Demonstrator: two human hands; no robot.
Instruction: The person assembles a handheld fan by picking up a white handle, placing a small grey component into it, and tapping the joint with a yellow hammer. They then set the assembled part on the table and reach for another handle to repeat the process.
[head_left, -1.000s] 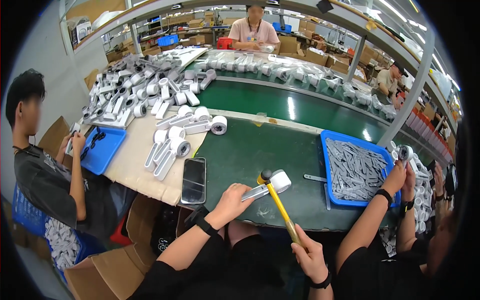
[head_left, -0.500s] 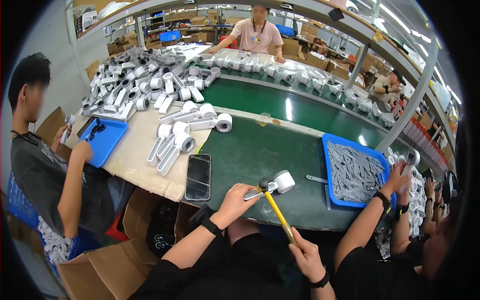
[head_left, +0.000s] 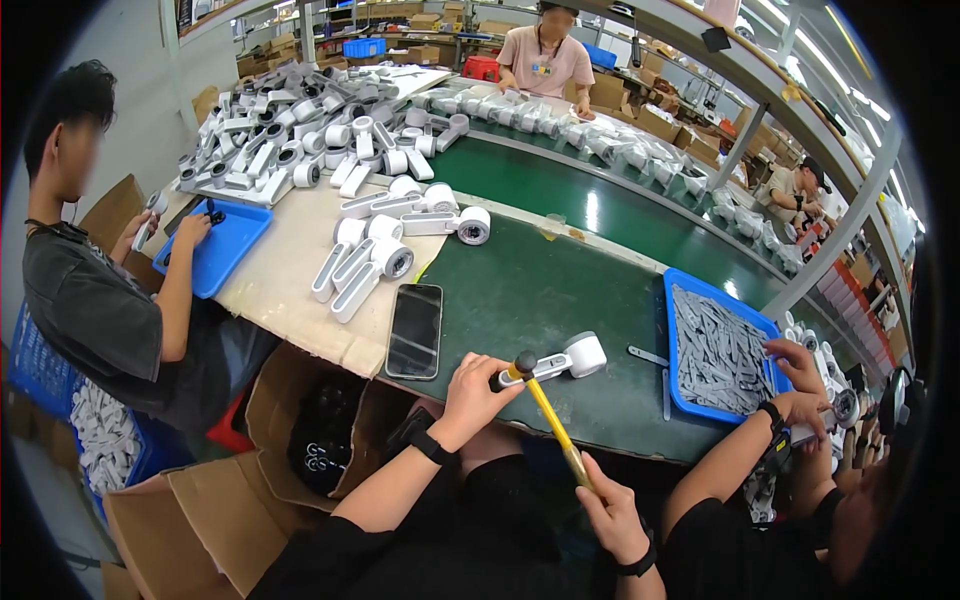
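On the near edge of the green work surface lies a white handheld fan [head_left: 585,355] with a round head and a long flat handle. My left hand [head_left: 478,398] closes round the handle's near end, its fingers by the hammer head. In my right hand [head_left: 612,512] is a hammer [head_left: 555,420] with a yellow shaft and black-faced head. The head is over or against the near end of the fan handle; whether it touches, I cannot tell. A dark phone [head_left: 414,332] lies to the left of my left hand.
Several white fans [head_left: 375,255] lie on cardboard beyond the phone, before a large fan pile [head_left: 300,130]. A blue tray [head_left: 672,345] of grey strips stands right, where a co-worker's hand [head_left: 797,368] reaches. At left, another person's hand [head_left: 192,230] is over a blue tray [head_left: 235,265].
My view has shifted slightly. Both my hands keep their hold, with the hammer head still by the fan handle. The right co-worker's hand now reaches toward the grey strips; the left one has lifted dark pieces.
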